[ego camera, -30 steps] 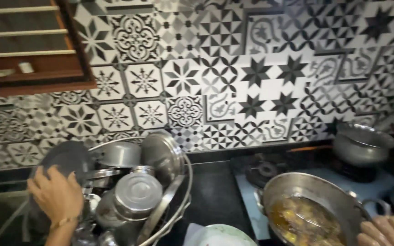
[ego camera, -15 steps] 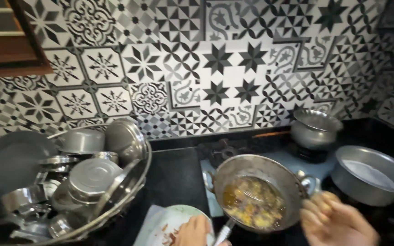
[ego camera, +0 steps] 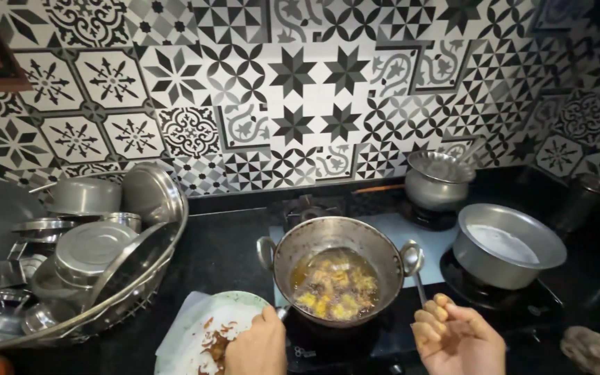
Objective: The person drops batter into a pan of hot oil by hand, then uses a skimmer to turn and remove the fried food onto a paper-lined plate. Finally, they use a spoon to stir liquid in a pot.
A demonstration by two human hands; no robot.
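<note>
A steel two-handled wok (ego camera: pixel 338 258) sits on the stove with oil and golden fried pieces (ego camera: pixel 333 287) in it. My left hand (ego camera: pixel 258 344) grips the handle of a utensil that reaches into the wok from its lower left. That hand hovers over a pale green plate (ego camera: pixel 203 330) lined with white paper and brown crumbs. My right hand (ego camera: pixel 456 337) is just right of the wok, fingers curled and apart, palm up, holding nothing. A spoon (ego camera: pixel 417 267) rests by the wok's right handle.
A wire dish rack (ego camera: pixel 116 292) full of steel pots, lids and plates fills the left. A wide aluminium pot (ego camera: pixel 505 243) stands on the right burner, a smaller steel pot (ego camera: pixel 439 179) at the back. Patterned black-and-white tiles cover the wall. A cloth (ego camera: pixel 595 347) lies at the bottom right.
The view swung right, from the dish rack to the stove. My left hand left the rack and now holds a utensil in the wok. My right hand stayed near the wok's right side.
</note>
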